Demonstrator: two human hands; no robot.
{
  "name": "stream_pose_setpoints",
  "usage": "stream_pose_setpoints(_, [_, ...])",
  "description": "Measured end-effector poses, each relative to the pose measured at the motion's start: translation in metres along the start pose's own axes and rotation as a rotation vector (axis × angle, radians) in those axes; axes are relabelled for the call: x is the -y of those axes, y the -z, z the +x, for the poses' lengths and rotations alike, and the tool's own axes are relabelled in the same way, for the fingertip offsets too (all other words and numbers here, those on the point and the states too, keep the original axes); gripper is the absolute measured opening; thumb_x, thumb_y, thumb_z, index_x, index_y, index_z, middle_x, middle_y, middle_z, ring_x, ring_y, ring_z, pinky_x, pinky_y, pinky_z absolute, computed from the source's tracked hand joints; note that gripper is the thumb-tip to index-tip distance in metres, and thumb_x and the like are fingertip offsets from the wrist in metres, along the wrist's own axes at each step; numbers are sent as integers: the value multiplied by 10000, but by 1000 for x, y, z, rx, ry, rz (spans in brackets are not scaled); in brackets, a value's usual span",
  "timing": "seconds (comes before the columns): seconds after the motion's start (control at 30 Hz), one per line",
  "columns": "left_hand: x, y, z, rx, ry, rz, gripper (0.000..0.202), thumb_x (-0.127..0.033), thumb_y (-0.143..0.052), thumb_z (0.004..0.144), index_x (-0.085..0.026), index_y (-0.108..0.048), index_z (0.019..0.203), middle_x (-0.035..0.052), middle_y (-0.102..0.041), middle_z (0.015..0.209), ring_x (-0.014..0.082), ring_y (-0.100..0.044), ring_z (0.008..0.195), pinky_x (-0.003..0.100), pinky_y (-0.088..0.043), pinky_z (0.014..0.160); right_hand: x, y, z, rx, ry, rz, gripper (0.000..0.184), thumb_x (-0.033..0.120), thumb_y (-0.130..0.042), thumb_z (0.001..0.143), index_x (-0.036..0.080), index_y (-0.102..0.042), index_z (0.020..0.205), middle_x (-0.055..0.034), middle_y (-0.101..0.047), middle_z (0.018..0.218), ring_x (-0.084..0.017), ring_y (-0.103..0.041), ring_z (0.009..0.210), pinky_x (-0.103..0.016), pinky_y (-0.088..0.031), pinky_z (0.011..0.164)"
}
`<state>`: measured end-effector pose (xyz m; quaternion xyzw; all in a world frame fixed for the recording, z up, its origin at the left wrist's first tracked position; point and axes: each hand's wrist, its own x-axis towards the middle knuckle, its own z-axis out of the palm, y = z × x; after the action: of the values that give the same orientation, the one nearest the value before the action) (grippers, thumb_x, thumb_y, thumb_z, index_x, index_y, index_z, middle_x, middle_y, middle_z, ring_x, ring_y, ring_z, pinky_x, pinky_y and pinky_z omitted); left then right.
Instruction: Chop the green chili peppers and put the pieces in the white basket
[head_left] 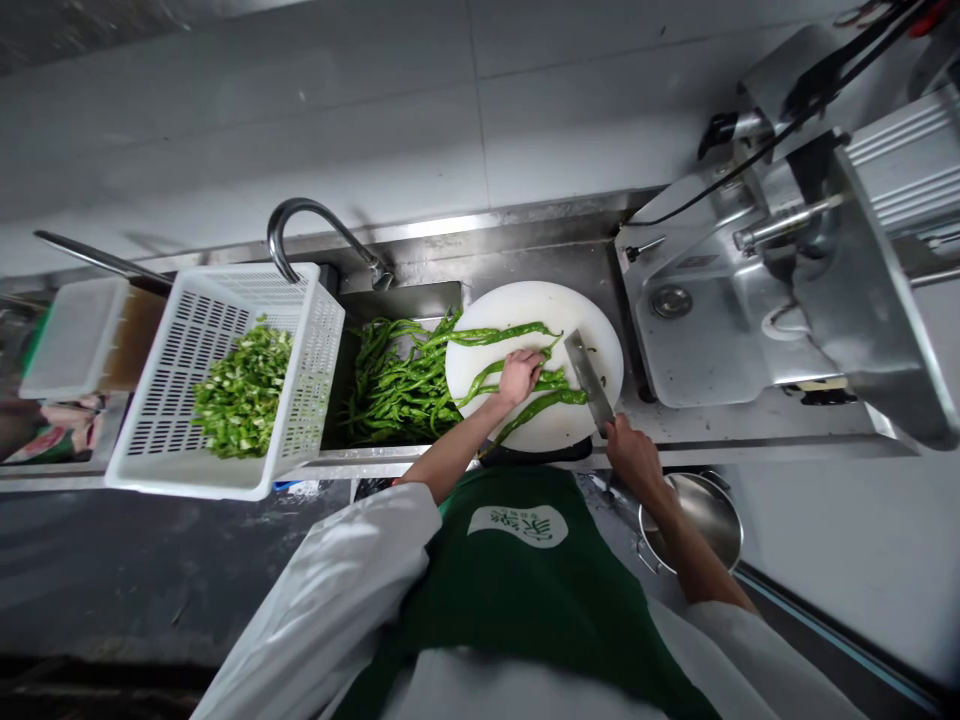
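The right grip point(631, 455) is wrapped round the handle of a cleaver point(590, 382), its blade over the right side of a round white board point(525, 300). The left grip point(520, 376) curls down over long green peppers point(544, 404) there; whether it has closed around any, I can't tell. More peppers point(401, 385) lie in the sink point(420, 299), beside a white basket point(187, 473) of chopped pieces point(244, 392).

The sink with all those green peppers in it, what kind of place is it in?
Probably a restaurant or canteen kitchen. The steel sink holds a heap of long green chili peppers, the right hand holds a cleaver at a round cutting board, and a plastic basket holds chopped green pieces.
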<state>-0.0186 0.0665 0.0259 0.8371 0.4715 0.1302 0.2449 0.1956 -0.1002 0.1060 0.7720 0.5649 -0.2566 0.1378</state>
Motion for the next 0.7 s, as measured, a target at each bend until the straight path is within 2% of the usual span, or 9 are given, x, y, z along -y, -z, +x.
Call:
stream_pose_setpoints(0.13, [-6, 1, 1, -7, -40, -14, 284, -196, -517, 1021, -210, -725, 1213, 97, -718, 1230, 282, -593, 1157, 452, -445, 1026, -2, -3, -5, 35, 14, -17, 335, 324, -317, 1117, 131, -548, 1263, -150, -747, 941, -272, -741, 898, -333, -459, 784])
stream_pose_setpoints(0.23, [-14, 0, -13, -45, -82, 22, 285, -269, -489, 1056, -218, -728, 1203, 104, -696, 1251, 291, -548, 1216, 475, -417, 1053, 4, -7, -11, 40, 13, 0, 312, 305, -312, 1118, 131, -540, 1240, -146, -744, 929, -272, -746, 903, -330, -458, 787])
stream_pose_setpoints(0.37, [-27, -13, -42, 114, -260, 99, 290, -399, -601, 1026, -240, -723, 1236, 105, -668, 1295, 312, -527, 1239, 500, -409, 1069, 22, -10, -14, 44, 11, 11, 298, 270, -290, 1119, 123, -528, 1222, -154, -745, 925, -266, -754, 916, -321, -452, 780])
stream_pose_setpoints(0.5, [-26, -18, -61, 146, -195, 173, 275, -322, -558, 1048, -274, -707, 1274, 98, -677, 1260, 321, -511, 1268, 538, -374, 1108, 30, -9, -8, 43, -3, 33, 306, 277, -285, 1115, 121, -516, 1241, -160, -748, 935, -276, -749, 919, -324, -445, 757])
stream_pose_setpoints(0.6, [-15, -7, -67, 133, -149, 149, 265, -324, -568, 1045, -265, -720, 1254, 102, -673, 1231, 316, -521, 1242, 528, -383, 1100, 20, -10, -5, 44, 13, 55, 314, 289, -289, 1117, 124, -519, 1251, -152, -745, 941, -275, -741, 911, -319, -430, 742])
stream_pose_setpoints(0.7, [-7, 7, -57, 67, -122, 72, 251, -390, -588, 1040, -264, -746, 1188, 93, -663, 1246, 298, -539, 1208, 493, -405, 1074, 9, -10, -5, 36, 30, 41, 310, 287, -300, 1118, 123, -530, 1246, -144, -740, 926, -270, -733, 892, -317, -415, 736])
